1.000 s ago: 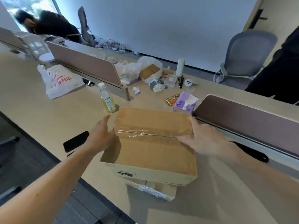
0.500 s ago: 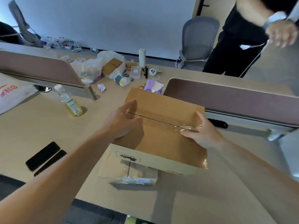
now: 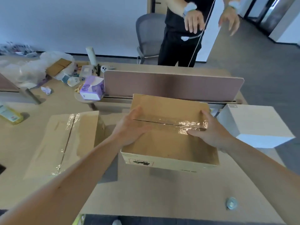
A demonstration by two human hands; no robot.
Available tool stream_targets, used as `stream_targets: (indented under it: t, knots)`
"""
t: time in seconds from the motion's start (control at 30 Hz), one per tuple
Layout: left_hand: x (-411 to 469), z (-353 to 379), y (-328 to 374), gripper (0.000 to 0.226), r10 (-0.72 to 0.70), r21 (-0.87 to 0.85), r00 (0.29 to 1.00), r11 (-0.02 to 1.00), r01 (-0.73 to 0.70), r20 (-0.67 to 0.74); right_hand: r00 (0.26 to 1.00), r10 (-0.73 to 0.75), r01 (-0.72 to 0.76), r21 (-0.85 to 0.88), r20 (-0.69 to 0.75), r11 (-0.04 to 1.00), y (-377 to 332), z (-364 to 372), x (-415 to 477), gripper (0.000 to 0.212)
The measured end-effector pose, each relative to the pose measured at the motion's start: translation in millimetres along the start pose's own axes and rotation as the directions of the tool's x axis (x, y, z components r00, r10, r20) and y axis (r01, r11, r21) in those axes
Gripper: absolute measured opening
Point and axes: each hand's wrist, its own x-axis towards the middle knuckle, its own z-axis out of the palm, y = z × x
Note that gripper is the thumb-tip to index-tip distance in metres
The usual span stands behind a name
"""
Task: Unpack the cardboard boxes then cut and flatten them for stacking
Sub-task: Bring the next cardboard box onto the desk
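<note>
I hold a brown cardboard box (image 3: 168, 143) a little above the table (image 3: 162, 197), its top seam sealed with clear tape. My left hand (image 3: 129, 130) grips its left side, thumb lying across the top. My right hand (image 3: 209, 135) grips the right side, thumb on the shiny tape. A second taped cardboard box (image 3: 65, 143) lies on the table to the left, apart from both hands.
A pink desk divider (image 3: 172, 85) stands just behind the held box. A white box (image 3: 253, 125) sits at the right. A purple tissue pack (image 3: 91, 88), plastic bags (image 3: 27, 72) and a yellow bottle (image 3: 9, 114) lie left. A person (image 3: 181, 33) stands beyond the desk.
The held box has come off the lower box and moved to the right. The lower box now lies uncovered at the left. The standing person has come fully into view.
</note>
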Motion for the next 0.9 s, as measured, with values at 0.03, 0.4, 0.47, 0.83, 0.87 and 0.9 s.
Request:
stream_targets:
  t: [0.03, 0.4, 0.47, 0.83, 0.87, 0.9]
  knots:
    - [-3, 21, -2, 0.049, -0.021, -0.004, 1.000, 1.000, 0.021, 0.009, 1.000, 0.006, -0.006, 0.005, 0.014, 1.000, 20, -3, -2, 0.104]
    - [-31, 156, -54, 0.068, -0.239, -0.057, 0.970, 0.969, 0.241, 0.035, 0.990, 0.047, -0.044, -0.022, 0.137, 0.999, 170, 18, 6, 0.103]
    - [-30, 164, -61, 0.079, -0.274, -0.088, 0.961, 0.957, 0.277, 0.049, 0.987, 0.053, -0.047, -0.040, 0.153, 0.998, 186, 25, 8, 0.104]
    - [4, 215, -20, 0.073, -0.023, 0.309, 1.000, 0.951, 0.024, -0.009, 0.998, -0.026, 0.038, -0.189, 0.062, 0.981, 261, -23, -5, 0.047]
    - [4, 231, -11, 0.072, 0.027, 0.364, 0.996, 0.930, -0.055, 0.083, 0.996, -0.005, 0.024, -0.226, 0.086, 0.974, 275, -28, -8, 0.043]
    - [3, 250, -5, 0.070, 0.077, 0.420, 0.982, 0.896, -0.143, 0.171, 0.994, 0.017, 0.013, -0.260, 0.112, 0.966, 288, -32, -11, 0.041]
